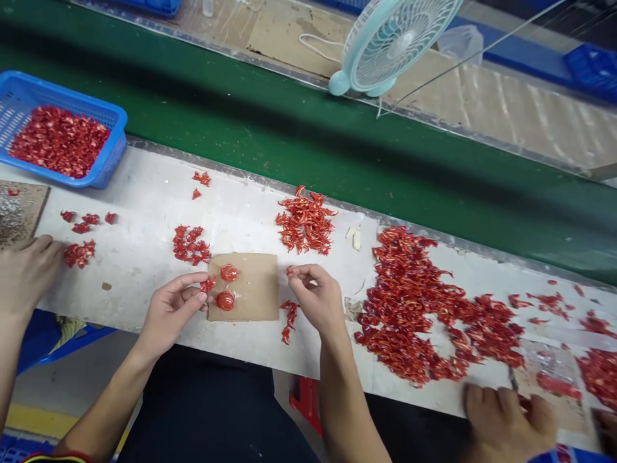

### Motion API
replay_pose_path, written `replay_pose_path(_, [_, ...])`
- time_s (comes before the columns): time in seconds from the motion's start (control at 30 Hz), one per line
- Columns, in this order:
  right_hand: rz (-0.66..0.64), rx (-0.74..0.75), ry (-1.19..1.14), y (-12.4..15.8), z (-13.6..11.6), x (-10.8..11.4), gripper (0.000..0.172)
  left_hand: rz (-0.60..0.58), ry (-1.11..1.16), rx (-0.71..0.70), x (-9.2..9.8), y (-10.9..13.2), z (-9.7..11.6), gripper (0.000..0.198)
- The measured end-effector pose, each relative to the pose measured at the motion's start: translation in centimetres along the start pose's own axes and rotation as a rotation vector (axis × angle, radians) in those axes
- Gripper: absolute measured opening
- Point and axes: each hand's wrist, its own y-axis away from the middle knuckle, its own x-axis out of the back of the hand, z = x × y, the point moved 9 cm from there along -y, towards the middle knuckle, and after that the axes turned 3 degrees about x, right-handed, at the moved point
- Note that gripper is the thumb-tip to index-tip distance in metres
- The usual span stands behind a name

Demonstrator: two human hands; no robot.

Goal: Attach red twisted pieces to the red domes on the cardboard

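Observation:
My left hand point(174, 307) pinches a small red plastic piece point(208, 283) at the left edge of a brown cardboard square point(255, 286). Two round red blobs point(227, 286) sit on that cardboard. My right hand point(315, 297) is curled just right of the cardboard, fingertips pinched on a tiny red piece near its thumb. A few loose red pieces point(289, 321) lie under that hand. Both hands rest over the white worktable point(144, 257).
Heaps of red pieces lie at centre point(304, 222) and right point(424, 308); a smaller cluster point(191, 244) is left. A blue basket point(103, 167) of red pieces stands far left. Other people's hands show at left point(24, 273) and bottom right point(506, 418). A fan point(390, 45) stands beyond the green belt point(289, 135).

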Motion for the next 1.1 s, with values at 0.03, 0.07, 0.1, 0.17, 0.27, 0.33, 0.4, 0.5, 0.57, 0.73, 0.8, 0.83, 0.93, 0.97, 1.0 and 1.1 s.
replay_pose_path(0.03, [-0.065, 0.005, -0.123, 0.6, -0.7, -1.0, 0.017, 0.002, 0.003, 0.0, 0.1, 0.0, 0.0, 0.033])
replay_pose_path(0.07, [-0.137, -0.007, -0.238, 1.4, -1.3, -2.2, 0.017, 0.005, 0.001, 0.003, 0.2, 0.1, 0.0, 0.033])
replay_pose_path(0.1, [-0.201, -0.029, -0.332, 2.1, -1.8, -3.3, 0.018, 0.009, -0.003, 0.008, 0.3, 0.1, -0.1, 0.033])
replay_pose_path(0.17, [-0.275, -0.076, -0.439, 3.0, -2.8, -5.1, 0.017, 0.012, -0.015, 0.02, 0.4, 0.0, -0.4, 0.033])
replay_pose_path(0.27, [-0.291, -0.112, -0.466, 3.0, -3.9, -6.6, 0.017, -0.001, -0.027, 0.025, 0.4, -0.1, -0.9, 0.034])
replay_pose_path(0.33, [-0.291, -0.114, -0.461, 2.4, -4.5, -7.3, 0.017, -0.006, -0.03, 0.023, 0.4, -0.1, -1.1, 0.034])
replay_pose_path(0.4, [-0.292, -0.111, -0.452, 1.6, -5.0, -7.8, 0.018, -0.004, -0.032, 0.022, 0.5, -0.1, -1.2, 0.034])
replay_pose_path(0.5, [-0.295, -0.091, -0.422, 0.9, -5.2, -8.8, 0.016, 0.011, -0.035, 0.015, 0.8, 0.0, -1.2, 0.034])
replay_pose_path(0.57, [-0.296, -0.083, -0.396, 0.8, -5.1, -9.4, 0.015, 0.022, -0.035, 0.008, 1.1, 0.1, -1.1, 0.033])
replay_pose_path(0.73, [-0.305, -0.103, -0.369, 1.1, -4.8, -10.2, 0.016, 0.028, -0.009, 0.013, 1.3, 0.3, -1.2, 0.033])
replay_pose_path(0.8, [-0.321, -0.118, -0.401, 1.2, -4.9, -10.3, 0.016, 0.017, 0.002, 0.025, 1.1, 0.2, -1.3, 0.033])
replay_pose_path(0.83, [-0.34, -0.129, -0.43, 1.3, -4.9, -10.4, 0.017, 0.009, 0.008, 0.03, 0.9, 0.2, -1.4, 0.033])
replay_pose_path(0.93, [-0.422, -0.178, -0.572, 1.8, -5.0, -10.9, 0.021, -0.009, 0.04, 0.035, 0.4, 0.1, -1.4, 0.034])
replay_pose_path(0.97, [-0.447, -0.202, -0.63, 2.1, -5.1, -11.0, 0.023, -0.007, 0.055, 0.032, 0.3, 0.0, -1.4, 0.034])
replay_pose_path(1.0, [-0.47, -0.228, -0.688, 2.3, -5.1, -11.2, 0.026, -0.003, 0.069, 0.027, 0.1, -0.1, -1.3, 0.034])
replay_pose_path(1.1, [-0.516, -0.297, -0.828, 3.2, -5.5, -11.4, 0.029, 0.001, 0.102, 0.023, -0.5, -0.1, -1.2, 0.033])
